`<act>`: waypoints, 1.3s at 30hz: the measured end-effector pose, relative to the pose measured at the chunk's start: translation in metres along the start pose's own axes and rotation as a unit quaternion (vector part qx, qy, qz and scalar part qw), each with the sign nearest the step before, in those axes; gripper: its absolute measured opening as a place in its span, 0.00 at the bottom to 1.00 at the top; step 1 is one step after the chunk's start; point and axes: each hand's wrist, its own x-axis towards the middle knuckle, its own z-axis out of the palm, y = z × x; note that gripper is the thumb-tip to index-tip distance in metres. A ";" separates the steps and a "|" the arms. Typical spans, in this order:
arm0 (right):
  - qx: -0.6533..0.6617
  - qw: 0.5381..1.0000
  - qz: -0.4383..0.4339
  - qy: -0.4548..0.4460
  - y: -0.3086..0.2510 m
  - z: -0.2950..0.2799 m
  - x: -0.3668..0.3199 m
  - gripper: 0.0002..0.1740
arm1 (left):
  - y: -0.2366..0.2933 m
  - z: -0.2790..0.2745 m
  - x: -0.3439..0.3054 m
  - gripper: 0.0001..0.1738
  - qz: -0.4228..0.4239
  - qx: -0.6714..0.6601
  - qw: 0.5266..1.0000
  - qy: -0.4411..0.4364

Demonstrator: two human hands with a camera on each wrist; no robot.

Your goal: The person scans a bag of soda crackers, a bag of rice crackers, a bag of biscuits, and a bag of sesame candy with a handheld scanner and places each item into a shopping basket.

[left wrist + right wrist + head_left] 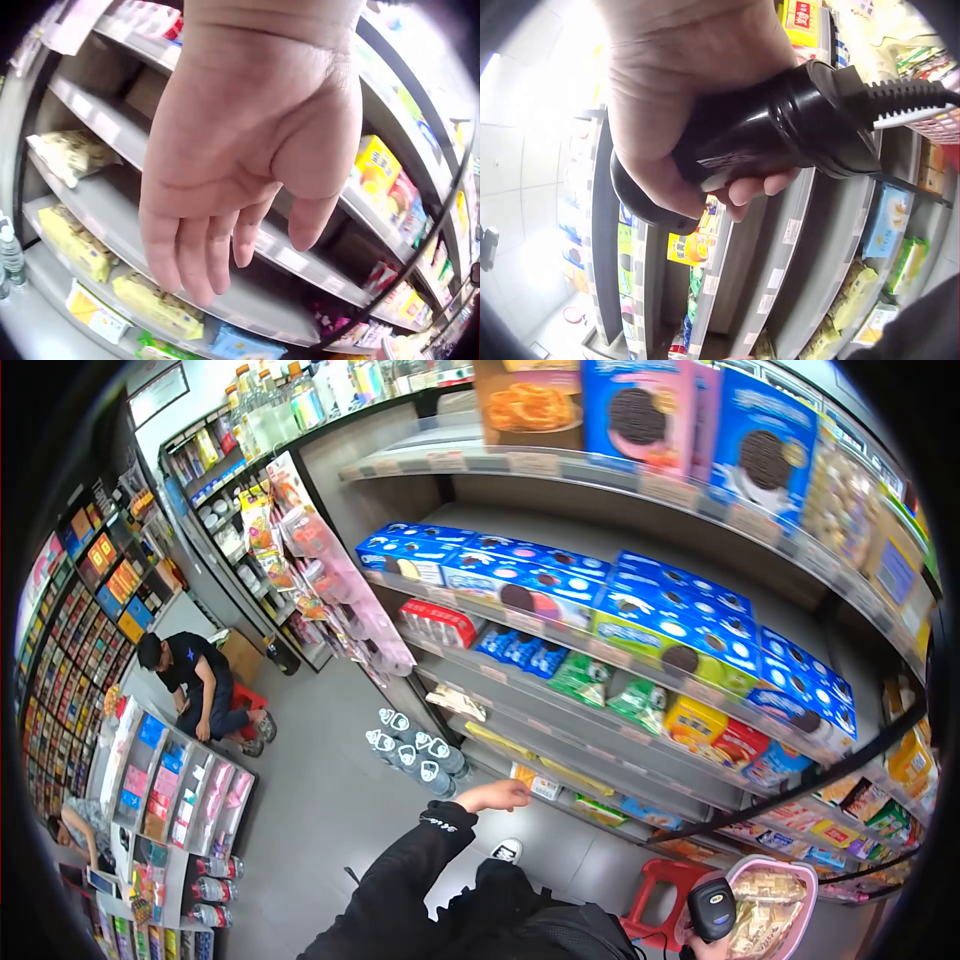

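Observation:
The left hand point(495, 796) is held out in front of the lower shelves, its sleeve dark. In the left wrist view this hand point(247, 150) hangs palm toward the camera, fingers loosely extended, touching nothing. Low at the right of the head view, the right hand point(708, 948) holds a black handheld scanner point(712, 908) beside a pink basket point(812, 890) of packaged goods. Up close in the right wrist view, the fingers and thumb of the right hand point(682, 97) wrap round the scanner's handle point(742, 135), and a coiled cable leaves its end.
Shelves hold blue cookie boxes point(530, 582) and snack bags point(582, 678). A red stool point(655, 890) stands by the basket. Water bottles point(410, 755) stand on the floor at the shelf's end. A person in dark clothes point(205, 685) sits at the left, near a display rack point(190, 785).

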 end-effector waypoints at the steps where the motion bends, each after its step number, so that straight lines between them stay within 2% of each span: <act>1: -0.005 0.999 0.044 -0.009 -0.008 0.012 0.007 0.15 | -0.017 -0.018 -0.003 0.25 -0.030 -0.019 0.999 0.020; 3: -0.005 0.993 0.117 -0.031 -0.034 0.039 0.023 0.14 | -0.051 -0.049 -0.008 0.24 -0.044 -0.042 0.997 0.044; 4: -0.009 0.992 0.122 -0.033 -0.047 0.058 0.032 0.14 | -0.067 -0.063 -0.010 0.23 -0.057 -0.062 0.994 0.070; 6: -0.104 0.994 0.035 0.020 -0.065 0.091 0.046 0.13 | -0.102 -0.090 -0.007 0.19 -0.071 -0.112 0.988 0.076; 7: -0.105 0.992 0.055 -0.029 -0.062 0.097 0.053 0.15 | -0.125 -0.102 0.000 0.18 -0.035 -0.157 0.975 0.152; 8: -0.109 0.992 0.061 -0.027 -0.051 0.102 0.055 0.15 | -0.145 -0.113 0.008 0.16 0.000 -0.200 0.953 0.226; 9: -0.095 0.993 0.074 -0.023 -0.035 0.106 0.054 0.16 | -0.155 -0.124 0.011 0.16 -0.002 -0.202 0.954 0.220; 11: -0.087 0.992 0.091 -0.023 -0.032 0.121 0.052 0.19 | -0.170 -0.149 0.023 0.13 -0.015 -0.315 0.873 0.372; 12: -0.091 0.991 0.097 -0.020 -0.039 0.130 0.052 0.19 | -0.180 -0.160 0.031 0.13 -0.017 -0.318 0.875 0.366; 15: -0.147 0.984 0.101 -0.003 -0.054 0.149 0.054 0.19 | -0.213 -0.184 0.063 0.14 -0.012 -0.241 0.841 0.484; 16: -0.167 0.978 0.120 -0.025 -0.059 0.148 0.053 0.20 | -0.220 -0.189 0.070 0.12 -0.017 -0.167 0.828 0.535; 18: -0.163 0.978 0.130 -0.022 -0.062 0.150 0.053 0.18 | -0.219 -0.199 0.074 0.16 -0.058 -0.043 0.845 0.530; 19: -0.168 0.977 0.133 -0.021 -0.062 0.151 0.051 0.18 | -0.221 -0.202 0.080 0.16 -0.058 -0.048 0.847 0.527; 21: -0.107 0.980 0.168 0.023 -0.065 0.156 0.048 0.15 | -0.223 -0.212 0.092 0.21 -0.078 0.105 0.871 0.474; 24: -0.151 0.965 0.211 0.044 -0.079 0.166 0.047 0.13 | -0.224 -0.229 0.109 0.24 -0.094 0.131 0.877 0.452; 26: -0.168 0.967 0.187 0.049 -0.065 0.164 0.040 0.13 | -0.254 -0.237 0.131 0.26 -0.070 0.243 0.856 0.451; 28: -0.191 0.954 0.226 0.053 -0.051 0.157 0.031 0.13 | -0.246 -0.247 0.130 0.25 -0.057 0.298 0.868 0.393; 29: -0.196 0.950 0.234 0.065 -0.050 0.158 0.030 0.13 | -0.246 -0.252 0.134 0.25 -0.055 0.298 0.870 0.388; 31: -0.202 0.949 0.234 0.071 -0.058 0.164 0.033 0.13 | -0.247 -0.264 0.144 0.24 -0.089 0.220 0.904 0.356; 34: -0.174 0.950 0.244 0.091 -0.088 0.187 0.053 0.14 | -0.274 -0.273 0.169 0.25 -0.118 0.165 0.925 0.321; 36: -0.163 0.941 0.263 0.135 -0.100 0.197 0.060 0.14 | -0.274 -0.275 0.176 0.25 -0.144 0.187 0.920 0.313; 38: -0.151 0.938 0.276 0.146 -0.103 0.200 0.060 0.15 | -0.262 -0.283 0.169 0.24 -0.184 0.199 0.928 0.256; 39: -0.196 0.944 0.239 0.116 -0.090 0.190 0.056 0.15 | -0.282 -0.282 0.180 0.24 -0.131 0.223 0.914 0.312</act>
